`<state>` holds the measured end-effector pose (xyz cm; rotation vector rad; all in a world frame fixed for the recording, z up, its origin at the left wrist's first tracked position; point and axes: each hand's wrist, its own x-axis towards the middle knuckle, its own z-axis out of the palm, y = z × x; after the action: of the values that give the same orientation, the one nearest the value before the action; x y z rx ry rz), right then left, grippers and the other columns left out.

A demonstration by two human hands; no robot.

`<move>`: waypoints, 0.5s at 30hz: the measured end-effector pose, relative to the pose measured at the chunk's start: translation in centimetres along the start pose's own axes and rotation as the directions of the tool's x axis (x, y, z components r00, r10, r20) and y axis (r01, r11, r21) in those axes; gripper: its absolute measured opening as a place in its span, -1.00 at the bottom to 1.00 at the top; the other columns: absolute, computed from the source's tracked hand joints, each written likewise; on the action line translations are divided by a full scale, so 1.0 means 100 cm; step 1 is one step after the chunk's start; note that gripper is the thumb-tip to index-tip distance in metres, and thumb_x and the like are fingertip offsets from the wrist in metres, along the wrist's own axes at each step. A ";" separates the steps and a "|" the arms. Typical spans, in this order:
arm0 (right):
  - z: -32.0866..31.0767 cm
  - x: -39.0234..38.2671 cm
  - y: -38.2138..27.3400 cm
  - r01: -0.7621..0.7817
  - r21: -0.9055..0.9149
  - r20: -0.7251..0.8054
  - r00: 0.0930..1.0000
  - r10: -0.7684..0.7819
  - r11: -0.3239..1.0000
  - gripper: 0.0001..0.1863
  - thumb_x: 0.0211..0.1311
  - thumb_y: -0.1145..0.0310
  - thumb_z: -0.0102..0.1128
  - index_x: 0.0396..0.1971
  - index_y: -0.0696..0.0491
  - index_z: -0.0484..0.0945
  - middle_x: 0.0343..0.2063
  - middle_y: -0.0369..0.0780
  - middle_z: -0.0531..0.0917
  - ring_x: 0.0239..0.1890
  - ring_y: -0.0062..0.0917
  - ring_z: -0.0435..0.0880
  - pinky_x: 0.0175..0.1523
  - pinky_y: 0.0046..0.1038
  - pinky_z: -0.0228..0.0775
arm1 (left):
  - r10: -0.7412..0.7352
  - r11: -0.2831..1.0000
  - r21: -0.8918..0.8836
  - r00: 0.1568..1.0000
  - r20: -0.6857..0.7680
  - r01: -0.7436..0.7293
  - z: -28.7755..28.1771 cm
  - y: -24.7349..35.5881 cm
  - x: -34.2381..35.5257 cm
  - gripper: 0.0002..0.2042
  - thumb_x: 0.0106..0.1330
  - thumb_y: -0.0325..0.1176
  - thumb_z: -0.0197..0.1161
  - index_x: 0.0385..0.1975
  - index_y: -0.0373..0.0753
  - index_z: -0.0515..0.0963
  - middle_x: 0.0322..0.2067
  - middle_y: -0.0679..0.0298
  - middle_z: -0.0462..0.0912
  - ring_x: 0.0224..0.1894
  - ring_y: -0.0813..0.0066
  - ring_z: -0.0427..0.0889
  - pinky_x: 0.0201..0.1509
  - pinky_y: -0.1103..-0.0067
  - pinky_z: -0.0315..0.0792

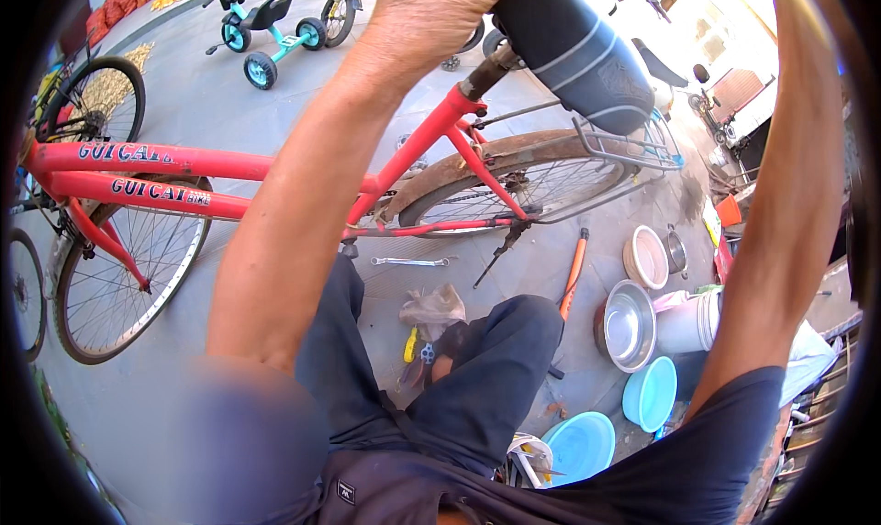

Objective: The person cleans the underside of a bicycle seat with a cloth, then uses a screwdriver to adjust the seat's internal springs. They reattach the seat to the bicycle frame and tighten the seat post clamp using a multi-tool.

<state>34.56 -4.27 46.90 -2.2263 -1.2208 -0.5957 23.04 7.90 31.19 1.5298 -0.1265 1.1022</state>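
Observation:
My left hand [454, 4] grips the narrow end of a black bicycle saddle [574, 61] at the top of the view, partly cut off by the edge. The saddle sits on a metal seatpost [488, 75] rising from a red bicycle frame [422, 149], which has a rusty rear mudguard and a silver rear rack [633, 158]. My right forearm reaches up the right side, its hand out of sight. Below the bicycle lie a silver spanner [408, 261], an orange pump [574, 268], a crumpled bag [431, 305] and a small yellow tool [410, 343].
Several basins, steel [630, 328] and blue [580, 447], stand with white buckets [684, 318] at my right. A turquoise tricycle [275, 48], other bicycles and red sacks are at the back left. My bent legs are below the red bicycle. A scooter is at the back right.

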 end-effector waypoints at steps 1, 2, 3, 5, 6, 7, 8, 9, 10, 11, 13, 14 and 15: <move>0.046 0.005 0.001 0.086 0.058 0.012 0.996 -0.087 0.995 -0.38 0.50 0.02 -0.37 0.24 0.24 0.30 0.28 0.08 0.34 0.35 -0.14 0.27 0.43 -0.15 0.06 | 0.002 0.998 0.062 1.000 -0.012 -0.001 -0.025 -0.006 0.001 -0.51 0.10 -0.12 0.49 -0.12 -0.34 0.50 -0.31 0.19 0.63 -0.26 0.50 0.60 -0.21 0.57 0.50; 0.037 -0.014 0.010 0.074 -0.075 0.034 0.997 -0.071 0.994 -0.40 0.49 0.04 -0.36 0.23 0.23 0.31 0.28 0.08 0.35 0.36 -0.14 0.26 0.43 -0.14 0.06 | -0.016 0.997 -0.080 0.999 0.045 0.019 -0.011 -0.005 -0.003 -0.51 0.11 -0.12 0.49 -0.12 -0.33 0.50 -0.30 0.19 0.63 -0.25 0.50 0.60 -0.20 0.56 0.50; 0.045 -0.027 0.022 0.040 -0.029 0.082 0.996 -0.037 0.999 -0.41 0.49 0.04 -0.35 0.17 0.23 0.38 0.22 0.09 0.41 0.28 -0.14 0.35 0.38 -0.17 0.12 | -0.008 0.989 -0.148 0.995 0.103 0.023 -0.006 -0.006 0.001 -0.51 0.11 -0.12 0.49 -0.13 -0.33 0.50 -0.29 0.18 0.64 -0.25 0.49 0.60 -0.19 0.55 0.51; 0.087 -0.029 0.036 0.055 0.183 0.190 0.978 -0.091 0.981 -0.41 0.47 0.05 -0.34 0.05 0.24 0.51 0.10 0.11 0.55 0.13 -0.12 0.53 0.28 -0.22 0.24 | 0.128 0.989 0.069 0.991 0.024 -0.129 -0.003 -0.017 0.006 -0.53 0.14 -0.14 0.48 -0.10 -0.32 0.49 -0.26 0.20 0.63 -0.22 0.51 0.60 -0.14 0.59 0.50; 0.089 -0.011 0.040 -0.064 0.120 0.267 0.963 0.029 0.991 -0.40 0.47 0.03 -0.28 0.01 0.28 0.53 -0.02 0.10 0.62 0.12 -0.15 0.54 0.28 -0.27 0.23 | 0.134 0.990 0.034 0.991 0.024 -0.135 -0.010 -0.019 0.011 -0.53 0.14 -0.14 0.48 -0.10 -0.32 0.48 -0.27 0.21 0.62 -0.22 0.52 0.60 -0.14 0.60 0.49; 0.076 -0.007 0.047 -0.088 0.069 0.192 0.979 0.074 0.994 -0.41 0.47 0.02 -0.26 0.02 0.27 0.53 -0.02 0.09 0.63 0.13 -0.17 0.54 0.27 -0.27 0.23 | 0.145 0.988 -0.057 0.989 0.037 -0.143 -0.009 -0.021 0.017 -0.52 0.13 -0.14 0.48 -0.11 -0.32 0.48 -0.27 0.21 0.62 -0.22 0.53 0.59 -0.14 0.61 0.49; 0.063 -0.006 0.055 -0.114 0.018 0.116 0.987 0.111 0.993 -0.41 0.47 0.02 -0.24 0.03 0.26 0.53 -0.02 0.08 0.63 0.13 -0.20 0.54 0.27 -0.26 0.24 | 0.093 0.965 -0.251 0.995 0.041 -0.080 0.003 -0.027 0.011 -0.52 0.12 -0.14 0.49 -0.13 -0.33 0.47 -0.28 0.19 0.62 -0.25 0.54 0.60 -0.19 0.61 0.50; 0.059 -0.009 0.061 -0.137 -0.008 0.052 0.989 0.138 0.990 -0.42 0.47 0.02 -0.22 0.03 0.25 0.54 -0.02 0.07 0.63 0.14 -0.22 0.53 0.26 -0.25 0.25 | 0.044 0.977 -0.213 0.997 0.063 -0.029 0.009 -0.020 0.005 -0.52 0.12 -0.14 0.49 -0.13 -0.33 0.47 -0.28 0.20 0.61 -0.27 0.54 0.60 -0.21 0.61 0.51; 0.068 -0.022 0.040 0.011 0.213 -0.089 0.996 0.008 0.977 -0.41 0.46 -0.02 -0.17 0.07 0.24 0.53 0.02 0.02 0.62 0.18 -0.27 0.50 0.27 -0.25 0.24 | -0.005 0.996 -0.084 0.999 0.045 0.009 -0.009 -0.008 0.000 -0.52 0.12 -0.14 0.49 -0.13 -0.33 0.47 -0.29 0.20 0.61 -0.29 0.54 0.60 -0.24 0.61 0.51; 0.059 0.014 0.039 0.030 0.274 0.175 0.981 -0.081 0.961 -0.34 0.45 -0.09 -0.12 0.15 0.25 0.47 0.07 -0.02 0.59 0.18 -0.29 0.47 0.26 -0.25 0.23 | -0.058 0.997 0.044 0.998 0.019 0.057 -0.023 -0.004 -0.003 -0.52 0.12 -0.15 0.49 -0.13 -0.33 0.47 -0.29 0.21 0.61 -0.31 0.55 0.60 -0.27 0.61 0.52; -0.020 0.008 0.013 -0.170 0.102 0.028 0.985 0.168 0.980 -0.27 0.44 -0.16 -0.12 0.21 0.26 0.38 0.06 -0.06 0.59 0.15 -0.29 0.45 0.26 -0.23 0.23 | 0.058 0.998 -0.035 0.997 0.042 -0.056 0.001 -0.012 0.003 -0.52 0.13 -0.14 0.48 -0.13 -0.35 0.48 -0.34 0.19 0.62 -0.38 0.54 0.59 -0.35 0.61 0.52; -0.023 0.011 0.008 -0.151 0.101 -0.008 0.988 0.152 0.983 -0.28 0.44 -0.15 -0.12 0.20 0.27 0.38 0.06 -0.05 0.59 0.15 -0.27 0.46 0.27 -0.23 0.23 | 0.020 0.998 -0.058 0.999 0.030 -0.018 -0.004 -0.009 0.001 -0.53 0.13 -0.14 0.48 -0.14 -0.36 0.49 -0.34 0.17 0.63 -0.38 0.52 0.59 -0.34 0.59 0.52; -0.007 0.011 0.008 -0.101 0.086 -0.010 0.995 0.103 0.991 -0.29 0.44 -0.13 -0.12 0.19 0.27 0.39 0.06 -0.04 0.58 0.15 -0.26 0.46 0.27 -0.23 0.24 | -0.017 0.997 -0.080 1.000 0.019 0.018 -0.007 -0.007 -0.002 -0.53 0.13 -0.14 0.48 -0.15 -0.36 0.49 -0.33 0.16 0.63 -0.38 0.51 0.60 -0.33 0.58 0.52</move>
<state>35.71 -4.36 47.93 -2.1943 -1.0973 -0.5091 22.95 8.59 30.47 1.4669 -0.1681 1.0568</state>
